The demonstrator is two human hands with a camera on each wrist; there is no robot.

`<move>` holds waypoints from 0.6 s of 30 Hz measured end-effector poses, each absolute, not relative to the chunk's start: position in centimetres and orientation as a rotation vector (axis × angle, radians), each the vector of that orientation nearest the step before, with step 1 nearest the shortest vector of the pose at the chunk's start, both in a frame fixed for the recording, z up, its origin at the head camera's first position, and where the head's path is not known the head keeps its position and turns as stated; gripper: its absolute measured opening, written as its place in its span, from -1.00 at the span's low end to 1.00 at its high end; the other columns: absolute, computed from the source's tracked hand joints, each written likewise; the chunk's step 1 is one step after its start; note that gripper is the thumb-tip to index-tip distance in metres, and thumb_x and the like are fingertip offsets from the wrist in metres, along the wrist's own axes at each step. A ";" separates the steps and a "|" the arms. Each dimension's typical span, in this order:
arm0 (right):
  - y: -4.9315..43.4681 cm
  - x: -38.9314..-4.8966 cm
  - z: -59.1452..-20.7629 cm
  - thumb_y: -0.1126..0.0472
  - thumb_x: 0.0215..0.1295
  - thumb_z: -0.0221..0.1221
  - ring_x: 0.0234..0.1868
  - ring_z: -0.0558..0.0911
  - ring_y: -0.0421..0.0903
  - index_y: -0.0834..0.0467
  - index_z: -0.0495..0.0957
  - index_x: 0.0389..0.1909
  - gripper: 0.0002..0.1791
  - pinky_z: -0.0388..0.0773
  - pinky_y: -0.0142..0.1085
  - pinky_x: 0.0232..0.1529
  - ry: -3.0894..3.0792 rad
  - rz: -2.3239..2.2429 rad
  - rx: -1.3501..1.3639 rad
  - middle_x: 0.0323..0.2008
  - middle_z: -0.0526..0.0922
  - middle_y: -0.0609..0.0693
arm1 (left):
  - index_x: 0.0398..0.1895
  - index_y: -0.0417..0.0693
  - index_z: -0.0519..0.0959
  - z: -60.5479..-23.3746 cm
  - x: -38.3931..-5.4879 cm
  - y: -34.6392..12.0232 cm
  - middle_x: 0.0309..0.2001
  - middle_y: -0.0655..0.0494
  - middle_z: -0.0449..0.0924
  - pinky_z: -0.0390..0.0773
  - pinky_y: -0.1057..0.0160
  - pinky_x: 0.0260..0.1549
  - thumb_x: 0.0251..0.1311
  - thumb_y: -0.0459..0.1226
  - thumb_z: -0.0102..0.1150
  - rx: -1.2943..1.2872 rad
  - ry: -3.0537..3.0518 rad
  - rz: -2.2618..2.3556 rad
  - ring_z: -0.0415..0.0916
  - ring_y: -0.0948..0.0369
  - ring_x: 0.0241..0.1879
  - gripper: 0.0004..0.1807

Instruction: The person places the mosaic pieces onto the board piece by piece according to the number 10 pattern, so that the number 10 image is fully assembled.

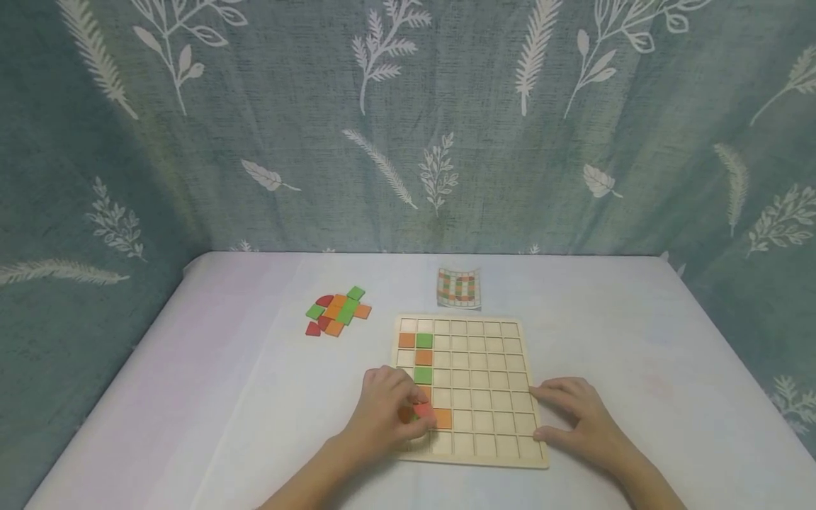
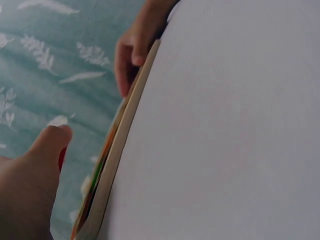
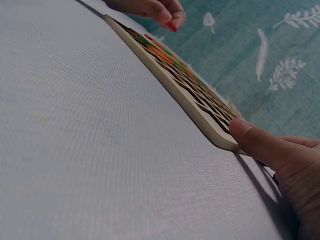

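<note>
In the head view my left hand [image 1: 389, 404] pinches a red tile [image 1: 423, 410] between thumb and fingers, over the lower left of a wooden grid board [image 1: 491, 404]. The tile's full outline is hidden by the fingers. Orange and green squares fill some cells in the left columns, among them an orange square [image 1: 442, 418] just right of the held tile. At the board's right edge, my right hand [image 1: 576, 418] rests with thumb and fingertips touching the rim. The right wrist view shows its thumb [image 3: 242, 129] on the board's corner.
Left of the board's far side lies a loose cluster of green, orange and red tiles [image 1: 338, 312]. A small printed pattern card [image 1: 458, 288] lies just beyond the board. The white tabletop [image 1: 255, 411] ends at a leaf-patterned curtain [image 1: 306, 177] behind and at the sides.
</note>
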State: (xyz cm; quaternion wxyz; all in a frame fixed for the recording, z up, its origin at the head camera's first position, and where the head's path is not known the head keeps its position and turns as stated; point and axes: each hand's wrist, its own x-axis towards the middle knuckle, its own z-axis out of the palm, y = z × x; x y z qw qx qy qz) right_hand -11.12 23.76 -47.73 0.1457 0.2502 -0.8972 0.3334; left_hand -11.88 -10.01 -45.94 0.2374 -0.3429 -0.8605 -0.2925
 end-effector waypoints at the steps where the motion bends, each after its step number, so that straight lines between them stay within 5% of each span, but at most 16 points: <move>1: 23.8 -11.1 -47.7 0.05 -0.29 0.49 0.00 0.32 -0.34 0.00 0.61 -0.03 -0.37 0.14 -0.43 0.05 -2.585 0.959 0.720 -0.11 0.57 -0.16 | -0.48 0.10 0.51 -45.9 -11.9 -9.6 -0.44 0.33 0.37 0.18 0.21 -0.18 -0.16 -0.07 0.37 -0.949 -2.359 -0.808 0.28 0.32 -0.28 -0.75; 18: 23.6 -11.1 -47.9 0.05 -0.33 0.50 -0.02 0.34 -0.31 0.01 0.62 -0.06 -0.37 0.14 -0.42 0.04 -2.590 0.960 0.699 -0.12 0.58 -0.14 | -0.44 0.21 0.53 -45.9 -11.9 -5.7 -0.39 0.39 0.38 0.15 0.23 -0.12 0.00 0.06 0.29 -0.984 -2.650 -0.724 0.23 0.32 -0.25 -0.77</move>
